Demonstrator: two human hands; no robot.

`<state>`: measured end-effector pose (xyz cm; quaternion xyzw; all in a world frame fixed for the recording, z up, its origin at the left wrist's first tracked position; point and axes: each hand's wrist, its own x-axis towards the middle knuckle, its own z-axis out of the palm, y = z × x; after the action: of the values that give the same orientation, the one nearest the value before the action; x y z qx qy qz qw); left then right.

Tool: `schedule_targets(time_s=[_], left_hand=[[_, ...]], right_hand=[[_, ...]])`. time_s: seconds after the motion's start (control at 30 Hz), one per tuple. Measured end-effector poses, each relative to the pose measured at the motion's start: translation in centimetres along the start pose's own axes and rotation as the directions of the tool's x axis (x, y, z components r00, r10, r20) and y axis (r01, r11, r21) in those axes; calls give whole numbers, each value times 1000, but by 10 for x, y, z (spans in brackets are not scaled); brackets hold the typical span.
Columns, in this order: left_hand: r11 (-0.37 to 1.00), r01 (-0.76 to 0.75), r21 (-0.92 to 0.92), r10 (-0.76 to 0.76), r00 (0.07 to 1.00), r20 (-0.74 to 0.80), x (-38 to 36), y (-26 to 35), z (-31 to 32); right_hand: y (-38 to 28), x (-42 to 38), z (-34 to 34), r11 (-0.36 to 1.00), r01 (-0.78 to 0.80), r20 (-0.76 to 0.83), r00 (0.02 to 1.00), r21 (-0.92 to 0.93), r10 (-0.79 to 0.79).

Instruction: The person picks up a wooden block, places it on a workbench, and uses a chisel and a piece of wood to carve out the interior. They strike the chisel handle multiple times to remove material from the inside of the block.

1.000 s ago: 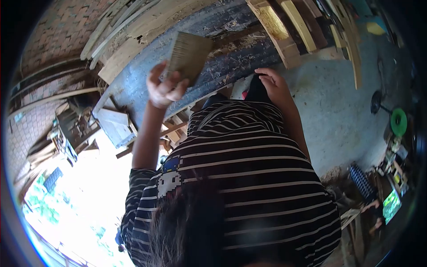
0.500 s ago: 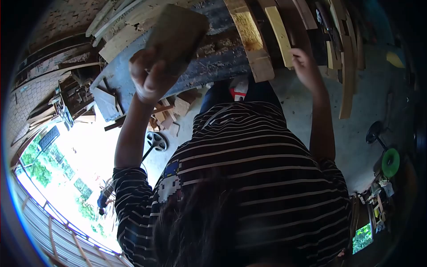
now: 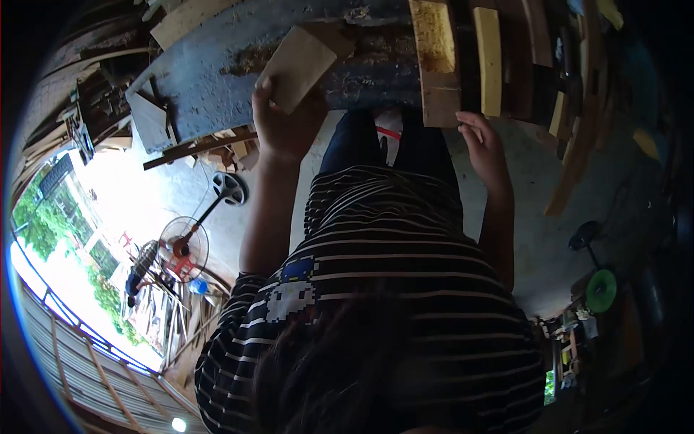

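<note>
A flat brown wooden block (image 3: 302, 66) is in my left hand (image 3: 289, 123), with the thumb on its near edge and the other fingers mostly hidden behind it. The block is tilted over the dark, worn workbench (image 3: 376, 83). My right hand (image 3: 483, 141) is at the lower right corner of a wooden piece with a hollowed, yellowish recess (image 3: 441, 98). Its fingers are slightly bent and apart, with the fingertips at that corner. A narrow pale yellow strip (image 3: 489, 65) lies just right of the hollowed piece.
More wooden strips (image 3: 571, 170) jut over the bench's right side. Wood scraps (image 3: 231, 150) lie below its left part. A standing fan (image 3: 182, 246) is at the lower left, near a distant person (image 3: 139, 271). A green round object (image 3: 601, 291) is at the right.
My left hand has lowered the block and moved right with it. My right hand has moved down and left, from the yellow strip to the hollowed piece's corner. The view has shifted.
</note>
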<state>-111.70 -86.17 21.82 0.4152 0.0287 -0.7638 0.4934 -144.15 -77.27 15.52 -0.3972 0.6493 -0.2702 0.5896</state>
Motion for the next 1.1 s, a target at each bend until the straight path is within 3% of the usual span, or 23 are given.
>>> schedule_targets(time_s=[0.1, 0.13, 0.2, 0.27, 0.33, 0.4, 0.47, 0.53, 0.6, 0.67, 0.73, 0.77, 0.83, 0.87, 0.93, 1.07, 1.1], left_hand=[[999, -37, -10, 38, 982, 184, -7, -4, -26], [1000, -28, -13, 30, 986, 163, -10, -1, -33], [976, 31, 216, -37, 999, 23, -17, 6, -43], [951, 81, 298, -88, 996, 11, -15, 17, -60], [913, 130, 387, -144, 989, 8, -10, 23, -68], [901, 171, 399, -233, 966, 110, -7, 29, -93], [860, 69, 506, -109, 993, 51, -14, 37, -49], [732, 5, 681, -128, 983, 131, -12, 51, -49], [644, -92, 760, -107, 972, 208, -11, 53, -63], [687, -77, 723, -143, 961, 238, -15, 53, -70], [643, -115, 757, -117, 962, 246, -18, 54, -74], [635, -150, 758, -81, 963, 258, -19, 56, -74], [615, -229, 755, 7, 959, 285, -24, 58, -72], [639, -211, 740, -8, 960, 281, -26, 56, -69], [656, -229, 719, 0, 953, 303, -24, 46, -68], [633, -208, 746, -38, 954, 298, -23, 11, -50], [592, -218, 776, 5, 964, 267, -18, -7, -53]], right_hand=[[5, 10, 20, 996, -85, 32, 996, -19, 86], [5, 12, 27, 994, -98, 19, 995, -45, 99], [6, 18, 40, 993, -116, 2, 993, -25, 116], [7, 21, 57, 993, -121, -24, 992, -9, 120], [4, 23, 76, 990, -79, -48, 995, 120, 85], [-12, 21, 93, 988, -60, -8, 998, 140, 61], [-34, 24, 118, 984, 9, 64, 998, 175, -20], [-47, 20, 138, 869, 33, 107, 989, 494, -99], [-54, 28, 153, 868, 181, 154, 948, 462, -279], [-74, 31, 168, 830, 333, 192, 871, 448, -453], [-109, 32, 174, 905, 114, 439, 845, 411, -306], [-121, 32, 178, 894, 152, 468, 808, 421, -357], [-141, 27, 181, 908, 141, 354, 888, 396, -292], [-144, 25, 179, 901, 178, 374, 865, 396, -335], [-141, 21, 172, 915, 84, 350, 907, 395, -234], [-120, 9, 136, 932, 83, 299, 934, 353, -197], [-116, 5, 124, 972, 84, 244, 960, 221, -138]])
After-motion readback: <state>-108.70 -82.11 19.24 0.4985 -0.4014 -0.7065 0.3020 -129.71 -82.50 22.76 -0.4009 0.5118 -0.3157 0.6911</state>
